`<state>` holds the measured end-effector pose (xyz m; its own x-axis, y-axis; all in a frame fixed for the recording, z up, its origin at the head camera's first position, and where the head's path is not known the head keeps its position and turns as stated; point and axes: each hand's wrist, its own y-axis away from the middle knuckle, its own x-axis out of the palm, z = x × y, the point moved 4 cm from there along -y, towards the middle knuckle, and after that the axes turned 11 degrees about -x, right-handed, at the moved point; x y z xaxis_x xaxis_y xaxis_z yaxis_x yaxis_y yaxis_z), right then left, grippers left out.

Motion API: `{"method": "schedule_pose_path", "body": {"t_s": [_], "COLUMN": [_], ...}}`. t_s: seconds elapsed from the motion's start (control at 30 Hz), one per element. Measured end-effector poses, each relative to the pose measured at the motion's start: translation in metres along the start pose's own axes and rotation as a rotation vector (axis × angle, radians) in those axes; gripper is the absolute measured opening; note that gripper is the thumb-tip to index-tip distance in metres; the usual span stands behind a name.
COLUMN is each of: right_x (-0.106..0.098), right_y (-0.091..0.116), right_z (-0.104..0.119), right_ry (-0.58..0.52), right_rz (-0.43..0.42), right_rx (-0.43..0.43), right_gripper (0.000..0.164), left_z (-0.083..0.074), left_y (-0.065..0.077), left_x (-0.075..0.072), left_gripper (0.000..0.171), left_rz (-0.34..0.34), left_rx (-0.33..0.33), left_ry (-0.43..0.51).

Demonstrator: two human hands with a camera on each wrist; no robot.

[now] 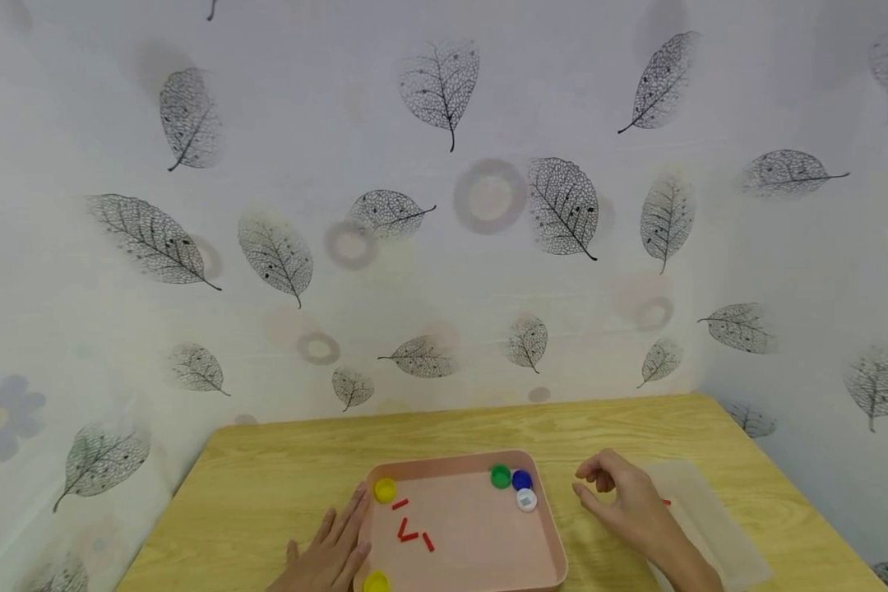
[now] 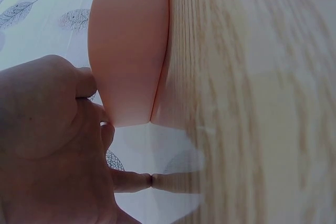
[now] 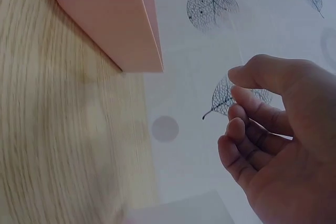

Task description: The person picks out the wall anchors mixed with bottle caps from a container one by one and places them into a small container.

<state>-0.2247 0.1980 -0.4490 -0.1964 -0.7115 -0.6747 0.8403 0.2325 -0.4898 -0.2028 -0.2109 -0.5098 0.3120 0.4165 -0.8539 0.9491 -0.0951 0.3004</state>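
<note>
A pink tray (image 1: 481,559) with low walls lies on the wooden table. My left hand (image 1: 329,547) rests at its left edge with fingers extended, and in the left wrist view that hand (image 2: 52,145) lies along the tray's outer wall (image 2: 128,51). Inside are several short red sticks (image 1: 409,537), a yellow cap (image 1: 385,491) at the far left corner and another yellow cap (image 1: 376,583) at the near left. My right hand (image 1: 632,506) hovers right of the tray with fingers loosely bent; nothing shows between thumb and fingertips in the right wrist view (image 3: 278,135).
A green cap (image 1: 500,476), a blue cap (image 1: 521,481) and a white cap (image 1: 526,500) cluster at the tray's far right corner. A whitish shallow tray (image 1: 718,526) lies to the right, partly behind my right hand, with a red piece (image 1: 666,501) on it. A leaf-patterned wall (image 1: 429,279) stands behind the table.
</note>
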Motion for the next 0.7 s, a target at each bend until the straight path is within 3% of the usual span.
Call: {"method": "schedule_pose_path", "body": {"t_s": [0.2,0.43,0.7], "right_x": [0.012,0.023,0.035], "right_y": [-0.002,-0.001,-0.004], "right_z": [0.010,0.015,0.025], "right_ry": [-0.020,-0.071,-0.148], "right_rz": [-0.026,0.048,0.032], "right_rx": [-0.128,-0.070,-0.192], "right_gripper": [0.021,0.018,0.017], "left_z": [0.002,0.000,0.000], "left_y": [-0.001,-0.001,-0.001], "left_x": [0.002,0.001,-0.001], "left_gripper": [0.065,0.067,0.066], "left_rz": [-0.006,-0.019,-0.020], "left_rx": [0.006,-0.005,0.001], "left_ry": [-0.008,-0.029,-0.047]}}
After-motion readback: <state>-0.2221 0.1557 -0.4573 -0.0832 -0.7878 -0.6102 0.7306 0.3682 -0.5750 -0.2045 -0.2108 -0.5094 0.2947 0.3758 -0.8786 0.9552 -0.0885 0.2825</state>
